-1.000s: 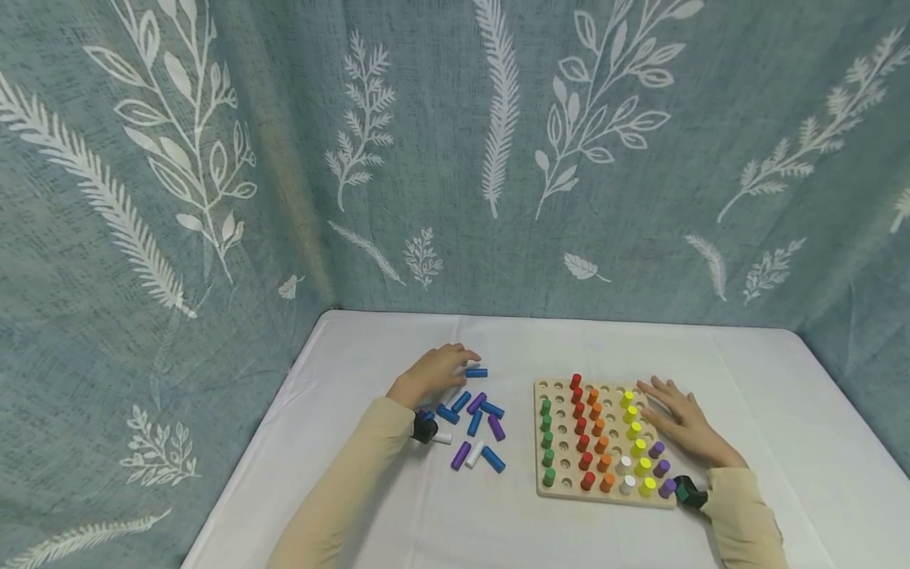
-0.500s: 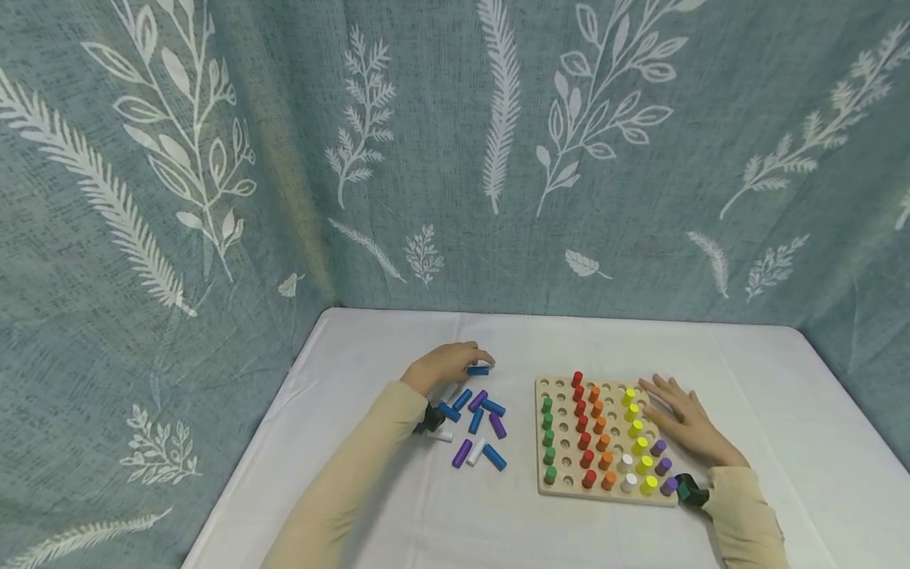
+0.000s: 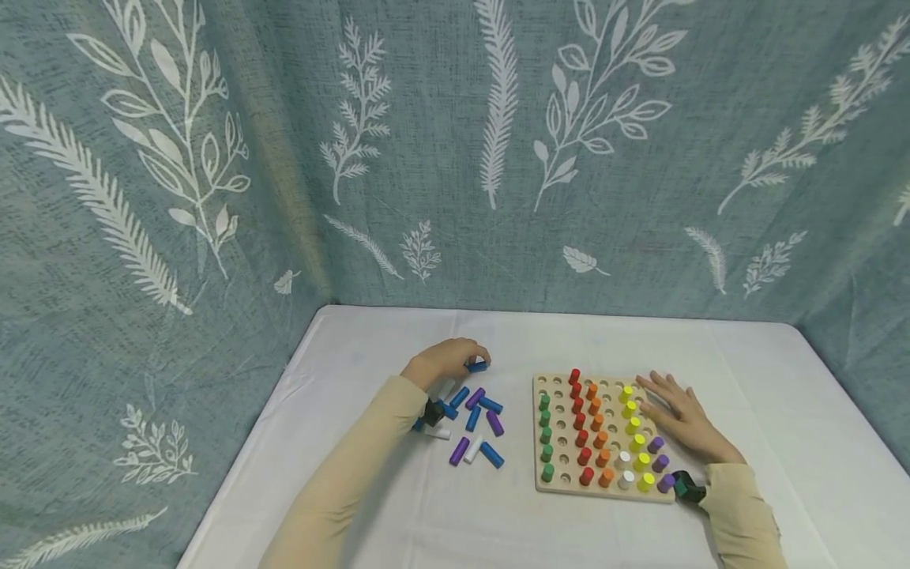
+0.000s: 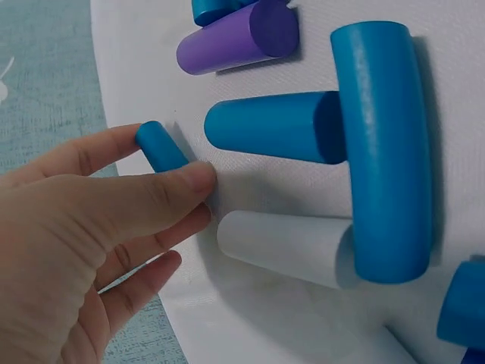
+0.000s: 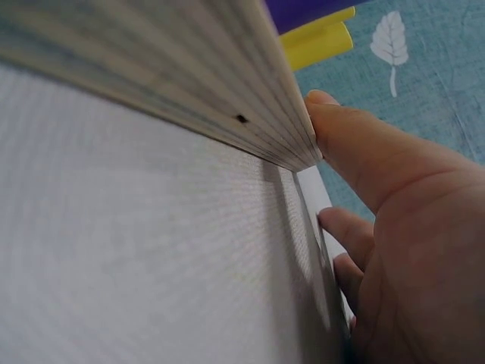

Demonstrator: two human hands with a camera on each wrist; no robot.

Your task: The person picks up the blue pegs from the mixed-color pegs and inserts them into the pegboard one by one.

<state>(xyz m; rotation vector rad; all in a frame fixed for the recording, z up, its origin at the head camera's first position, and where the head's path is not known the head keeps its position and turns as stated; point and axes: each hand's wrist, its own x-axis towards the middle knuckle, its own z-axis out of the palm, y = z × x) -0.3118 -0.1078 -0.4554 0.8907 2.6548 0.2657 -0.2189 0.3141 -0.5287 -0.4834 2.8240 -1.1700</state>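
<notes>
My left hand (image 3: 448, 359) pinches a blue peg (image 4: 161, 145) between thumb and fingers at the far end of a loose pile. Nearby on the cloth lie several blue pegs (image 4: 390, 152), a white peg (image 4: 280, 246) and a purple peg (image 4: 241, 36). To the right is a wooden pegboard (image 3: 550, 484) with upright green, red, orange, white, yellow and purple pegs in its holes. My right hand (image 3: 678, 415) rests at the board's right side with its fingers extended. In the right wrist view, its thumb (image 5: 364, 144) touches the board's edge (image 5: 292, 114).
A white cloth covers the table (image 3: 455, 521). Behind it hangs a teal curtain (image 3: 455, 158) with white leaf patterns. Black wrist cameras, one per wrist, sit close to the pegs and the board's near right corner.
My left hand has shifted slightly right and its fingers have come together around the blue peg, which has tilted a little. The right hand stays at the board's edge.
</notes>
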